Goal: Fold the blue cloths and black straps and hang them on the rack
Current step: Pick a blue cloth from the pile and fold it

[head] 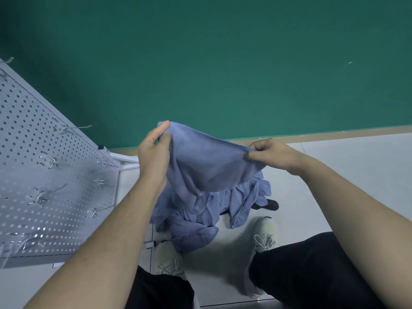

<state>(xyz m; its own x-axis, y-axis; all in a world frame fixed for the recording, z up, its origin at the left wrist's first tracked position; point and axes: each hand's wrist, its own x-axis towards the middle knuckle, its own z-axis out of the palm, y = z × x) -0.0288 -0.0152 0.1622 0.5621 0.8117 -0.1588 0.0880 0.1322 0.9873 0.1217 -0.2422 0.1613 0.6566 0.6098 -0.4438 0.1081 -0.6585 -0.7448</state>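
- A person is standing over a pile (200, 217) of blue cloths, holding one cloth (207, 161) up at about waist height between both hands.
- The left hand (153, 150) is pinching the cloth's upper left corner, thumb and fingers pressing together on the fabric's edge.
- The right hand (269, 152) is pinching the opposite corner, fingers curling around the edge with the thumb pressing from below.
- The cloth is sagging between the two grips, its lower part hanging down toward the pile.
- The pile is lying crumpled on the pale floor (356, 170), just ahead of two white shoes (265, 241).
- A dark piece, possibly a black strap (270, 204), is peeking out from under the pile's right edge; what it is cannot be told for certain.
- The rack (44, 175), a grey pegboard with metal hooks (98, 181), is standing at the left, near the left forearm, with nothing hanging on the visible hooks.
- A green wall (223, 63) is filling the background.
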